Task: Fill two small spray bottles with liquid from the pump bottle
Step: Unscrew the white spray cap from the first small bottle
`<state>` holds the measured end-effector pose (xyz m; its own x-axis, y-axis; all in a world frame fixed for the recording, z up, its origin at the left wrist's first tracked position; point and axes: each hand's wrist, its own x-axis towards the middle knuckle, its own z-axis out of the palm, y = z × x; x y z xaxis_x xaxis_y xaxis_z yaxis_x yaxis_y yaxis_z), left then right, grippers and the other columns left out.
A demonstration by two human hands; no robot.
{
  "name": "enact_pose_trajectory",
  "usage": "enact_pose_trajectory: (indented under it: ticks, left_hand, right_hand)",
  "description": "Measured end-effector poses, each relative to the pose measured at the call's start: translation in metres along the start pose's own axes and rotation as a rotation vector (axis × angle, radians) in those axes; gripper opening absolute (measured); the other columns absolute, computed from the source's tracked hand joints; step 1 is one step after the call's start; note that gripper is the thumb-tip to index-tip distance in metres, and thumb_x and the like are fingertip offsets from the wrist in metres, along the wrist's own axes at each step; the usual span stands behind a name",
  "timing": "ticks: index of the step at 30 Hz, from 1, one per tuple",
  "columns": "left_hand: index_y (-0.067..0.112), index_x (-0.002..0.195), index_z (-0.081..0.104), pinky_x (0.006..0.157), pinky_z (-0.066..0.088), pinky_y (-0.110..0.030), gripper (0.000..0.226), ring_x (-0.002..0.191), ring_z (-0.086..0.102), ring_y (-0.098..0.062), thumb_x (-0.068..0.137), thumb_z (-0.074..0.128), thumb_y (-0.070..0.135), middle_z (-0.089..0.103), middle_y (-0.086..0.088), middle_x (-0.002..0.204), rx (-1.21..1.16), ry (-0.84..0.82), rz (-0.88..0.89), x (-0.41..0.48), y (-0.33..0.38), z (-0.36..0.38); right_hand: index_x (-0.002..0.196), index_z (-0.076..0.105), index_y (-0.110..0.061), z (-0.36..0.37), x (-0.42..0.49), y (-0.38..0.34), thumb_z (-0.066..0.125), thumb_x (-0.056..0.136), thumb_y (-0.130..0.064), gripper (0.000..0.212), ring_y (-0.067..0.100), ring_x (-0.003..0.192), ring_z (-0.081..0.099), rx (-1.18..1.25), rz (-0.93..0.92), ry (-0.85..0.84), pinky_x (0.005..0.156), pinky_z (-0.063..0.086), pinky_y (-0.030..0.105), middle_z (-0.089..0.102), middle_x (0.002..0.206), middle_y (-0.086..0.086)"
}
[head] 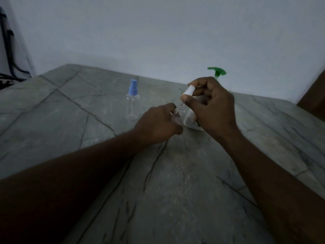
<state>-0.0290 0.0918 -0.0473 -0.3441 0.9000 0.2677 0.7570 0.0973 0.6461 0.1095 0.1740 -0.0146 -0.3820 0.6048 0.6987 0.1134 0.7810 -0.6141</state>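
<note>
Dim room with a pale wall [158,32]; a grey, dark-veined table [70,120] fills the lower view. Near its middle the left hand [158,125] curls round a small clear bottle [178,117] standing on the table; just above, the right hand [214,110] pinches a white cap [190,90] between thumb and fingers, tilted and lifted off the bottle's neck. Right behind both hands stands the white pump bottle [189,120] with a green pump head [217,73], partly hidden. Further left, apart from the hands, a blue-capped bottle [132,103] stands upright; dark cables [7,50] hang at the far left edge.
</note>
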Motion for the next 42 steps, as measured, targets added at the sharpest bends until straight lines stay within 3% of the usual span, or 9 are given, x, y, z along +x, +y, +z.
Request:
enact_pose_trajectory:
  ticks: [12,16,22,24,27,30,33,37,42]
  left_hand:
    - [0.017,0.115,0.061,0.074,0.053,-0.030,0.045,0.090,0.065,-0.016,0.080,0.082,0.036,0.068,0.000,0.105,0.041,-0.006,0.002,-0.001,0.003,-0.001]
    - [0.023,0.100,0.056,0.068,0.051,-0.026,0.032,0.079,0.061,-0.009,0.080,0.080,0.029,0.060,0.009,0.087,0.002,0.137,-0.057,-0.002,0.000,-0.002]
    - [0.017,0.107,0.061,0.078,0.055,-0.033,0.033,0.086,0.065,-0.014,0.079,0.075,0.028,0.067,0.003,0.097,-0.071,0.266,-0.127,-0.004,-0.003,-0.003]
    - [0.017,0.110,0.060,0.078,0.056,-0.034,0.036,0.088,0.065,-0.016,0.080,0.074,0.028,0.067,0.003,0.097,-0.100,0.296,-0.144,-0.003,-0.004,-0.003]
    - [0.019,0.105,0.054,0.065,0.048,-0.026,0.029,0.081,0.061,-0.009,0.083,0.073,0.024,0.060,0.010,0.088,-0.106,0.345,-0.149,-0.003,-0.004,-0.002]
    - [0.021,0.100,0.051,0.059,0.040,-0.022,0.027,0.076,0.056,-0.003,0.083,0.072,0.022,0.055,0.015,0.083,-0.112,0.369,-0.147,-0.001,-0.005,-0.001]
    - [0.021,0.099,0.050,0.060,0.037,-0.025,0.029,0.078,0.058,-0.013,0.081,0.073,0.025,0.058,0.008,0.086,-0.066,0.335,-0.150,0.000,-0.005,0.001]
    - [0.018,0.099,0.049,0.057,0.033,-0.019,0.027,0.084,0.057,-0.016,0.085,0.071,0.024,0.058,0.004,0.091,-0.012,0.289,-0.110,0.000,-0.002,0.002]
    - [0.019,0.100,0.048,0.064,0.042,-0.029,0.031,0.084,0.060,-0.018,0.081,0.073,0.023,0.060,0.001,0.093,-0.016,0.264,-0.095,-0.002,-0.001,0.002]
  right_hand:
    - [0.109,0.068,-0.020,-0.002,0.000,-0.003,0.081,0.084,-0.037,0.034,0.001,0.082,0.068,-0.096,-0.130,0.073,0.071,0.059,0.031,0.069,0.091,-0.016]
    - [0.107,0.063,-0.016,-0.005,-0.001,-0.007,0.079,0.088,-0.032,0.030,0.018,0.066,0.071,-0.020,-0.193,0.189,0.061,0.058,0.040,0.073,0.097,-0.005]
    - [0.106,0.062,-0.008,-0.001,-0.008,-0.020,0.075,0.095,-0.020,0.021,0.016,0.069,0.065,-0.091,-0.412,0.349,0.060,0.054,0.035,0.071,0.103,0.005]
    - [0.111,0.065,-0.005,0.003,-0.010,-0.016,0.072,0.095,-0.018,0.022,0.016,0.069,0.064,-0.226,-0.467,0.266,0.058,0.052,0.031,0.069,0.109,0.005]
    - [0.112,0.067,-0.012,0.012,-0.016,-0.004,0.073,0.092,-0.017,0.021,0.021,0.077,0.066,-0.460,-0.459,0.017,0.062,0.050,0.027,0.071,0.109,0.005]
    - [0.109,0.069,-0.015,0.018,-0.020,0.007,0.074,0.089,-0.016,0.020,0.029,0.084,0.070,-0.620,-0.375,-0.210,0.069,0.053,0.033,0.073,0.106,0.007]
    - [0.109,0.068,-0.017,0.022,-0.023,0.010,0.069,0.090,-0.018,0.019,0.028,0.090,0.069,-0.747,-0.325,-0.352,0.075,0.055,0.037,0.072,0.107,0.005]
    - [0.112,0.067,-0.020,0.027,-0.025,0.008,0.069,0.090,-0.025,0.023,0.027,0.091,0.069,-0.771,-0.290,-0.341,0.074,0.055,0.036,0.072,0.106,0.003]
    - [0.125,0.065,-0.023,0.023,-0.025,0.009,0.072,0.086,-0.035,0.041,0.023,0.100,0.067,-0.683,-0.220,-0.314,0.081,0.054,0.036,0.071,0.119,0.000]
